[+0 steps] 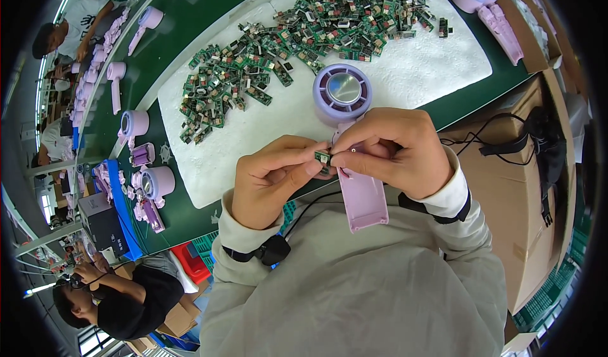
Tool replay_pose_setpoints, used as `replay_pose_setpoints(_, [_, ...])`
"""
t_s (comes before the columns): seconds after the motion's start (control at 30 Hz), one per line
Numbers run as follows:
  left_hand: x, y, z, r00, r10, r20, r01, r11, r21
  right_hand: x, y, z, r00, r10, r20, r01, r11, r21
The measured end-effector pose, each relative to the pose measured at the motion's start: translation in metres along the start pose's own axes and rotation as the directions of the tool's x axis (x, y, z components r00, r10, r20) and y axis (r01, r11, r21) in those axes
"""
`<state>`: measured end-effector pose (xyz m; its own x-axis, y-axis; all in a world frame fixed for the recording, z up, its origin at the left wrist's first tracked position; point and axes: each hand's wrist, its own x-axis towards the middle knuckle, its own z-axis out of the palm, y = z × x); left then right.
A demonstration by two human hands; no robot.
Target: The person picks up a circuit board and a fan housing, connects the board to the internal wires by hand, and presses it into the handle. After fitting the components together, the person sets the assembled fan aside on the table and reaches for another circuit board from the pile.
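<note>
Between the thumb and fingers of my left hand (269, 176), a small green circuit board (323, 159) is pinched upright. My right hand (402, 148) is closed in a pinch right beside the board; its fingertips hide whatever they grip. Below both hands lies a lilac handheld fan, its round head (342, 90) pointing away from me and its hollow handle shell (364, 200) reaching back toward my lap. A bit of red wire shows at the handle near my right fingers. My right hand covers the upper part of the handle.
Many loose circuit boards (335, 25) are heaped on a white foam sheet (278, 126) over the green table. More lilac fans (158, 181) and parts lie at the left. Cardboard boxes (506, 211) and black cables stand at the right. Another person (136, 300) works at lower left.
</note>
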<state>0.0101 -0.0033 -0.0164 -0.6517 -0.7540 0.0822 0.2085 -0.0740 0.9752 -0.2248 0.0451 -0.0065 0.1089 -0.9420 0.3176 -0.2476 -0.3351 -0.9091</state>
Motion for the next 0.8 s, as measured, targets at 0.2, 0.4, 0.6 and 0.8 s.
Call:
replay_pose_setpoints(0.2, [-0.001,-0.005,-0.001,0.999,-0.013,0.043,0.015,0.999,-0.045,-0.002,-0.003,0.000,0.997,0.064,0.040,-0.064,0.998,0.019])
replay_pose_setpoints(0.4, [-0.004,-0.004,0.005,0.998,0.054,-0.027,-0.049,0.987,0.151,0.001,-0.001,0.005,0.999,0.030,-0.030,-0.032,0.998,-0.054])
replay_pose_setpoints(0.6, [-0.001,-0.003,0.017,0.960,0.164,-0.228,-0.069,0.924,0.375,0.000,-0.012,0.002,0.991,-0.131,-0.030,0.115,0.945,-0.307])
replay_pose_setpoints(0.8, [-0.003,-0.006,0.020,0.952,0.120,-0.281,-0.029,0.951,0.307,-0.011,-0.025,0.010,0.984,-0.173,0.043,0.161,0.759,-0.630])
